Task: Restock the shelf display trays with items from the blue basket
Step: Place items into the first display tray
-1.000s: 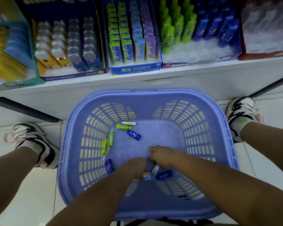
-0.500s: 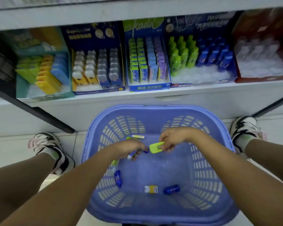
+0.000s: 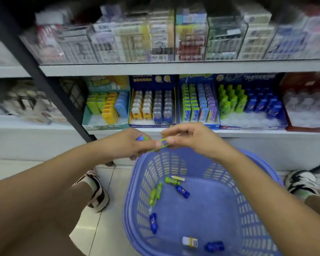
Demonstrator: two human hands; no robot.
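The blue basket [image 3: 262, 182] stands on the floor below the shelf and holds several small blue and green bottle-shaped items [image 3: 182, 191] plus a yellow-and-white one [image 3: 189, 242]. Both my hands are raised above its far rim, in front of the lower shelf. My left hand [image 3: 131, 143] grips a small blue-capped item [image 3: 139, 138]. My right hand [image 3: 188, 137] pinches a thin flat green packet [image 3: 163, 143], which my left fingertips also touch. Behind them sit the display trays: a green-and-blue bottle tray [image 3: 251, 124], a packet tray [image 3: 198, 124] and a blue tray with capped items [image 3: 151, 124].
A teal tray [image 3: 105, 122] with yellow and blue cases stands at the left, a red tray [image 3: 307, 126] at the right. A black shelf upright [image 3: 50, 85] slants down left of my hands. The upper shelf [image 3: 174, 68] carries clear boxes. My shoes [image 3: 96, 193] flank the basket.
Both hands have lifted out of the basket toward the lower shelf, carrying the green packet and the blue-capped item. The view has tilted up, so the upper shelf now shows.
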